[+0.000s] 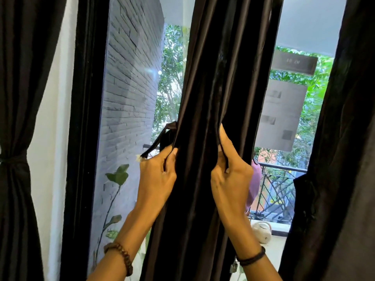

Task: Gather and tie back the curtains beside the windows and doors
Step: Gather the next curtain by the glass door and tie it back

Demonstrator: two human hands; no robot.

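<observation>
1. gripping the left side of the gathered middle curtain [213, 98] with the left hand [157, 175], fingers curled round folds and a tie strap [160, 138].
2. pinching the strap against the curtain's right side with the right hand [231, 175], fingers curled.
3. hanging before the window glass [288, 27], between a tied left curtain [16, 78] and a loose right curtain [345, 138].
</observation>
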